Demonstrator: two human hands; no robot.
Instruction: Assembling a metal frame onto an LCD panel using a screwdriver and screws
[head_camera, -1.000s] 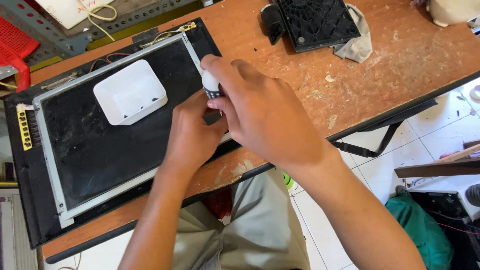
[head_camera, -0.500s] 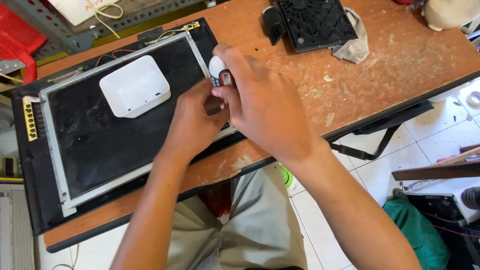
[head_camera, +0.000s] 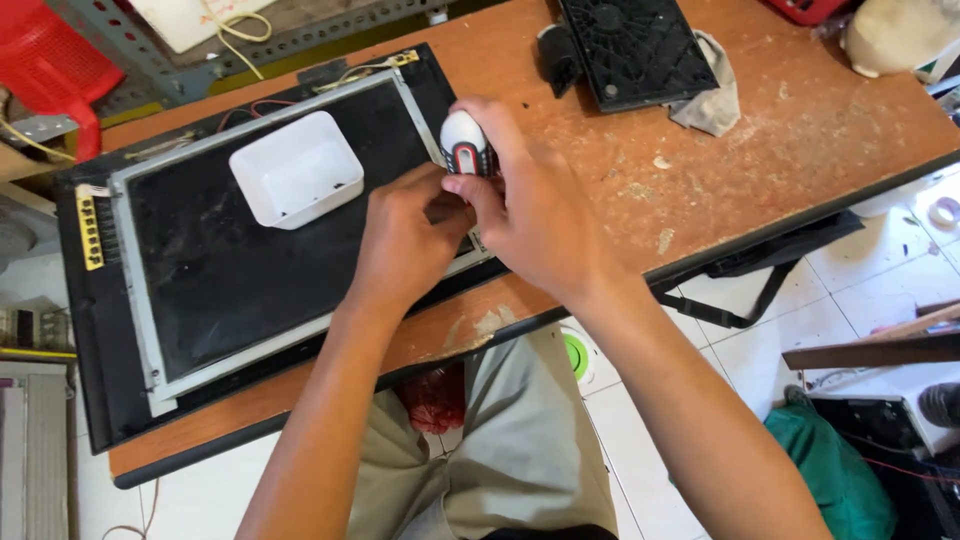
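A flat display panel (head_camera: 230, 270) with a dark screen, a metal frame and a black surround lies on the brown workbench (head_camera: 800, 130). My right hand (head_camera: 530, 215) grips a screwdriver with a white, red and black handle (head_camera: 463, 143), held upright over the panel's right edge. My left hand (head_camera: 405, 235) rests against that same edge just below the handle, fingers bent at the tool's shaft. The tip is hidden by my fingers. A small white plastic tray (head_camera: 297, 168) sits on the screen at its upper middle.
A black ribbed plastic part (head_camera: 635, 50) lies on a grey rag (head_camera: 710, 95) at the bench's far side. A red plastic object (head_camera: 55, 70) and a perforated metal rail (head_camera: 250, 50) lie at the upper left. A cream object (head_camera: 895, 35) sits at the upper right. White floor tiles show on the right.
The view has shifted slightly, so the panel and hands sit a little further right and higher. Both hands stay at the panel's right edge around the screwdriver.
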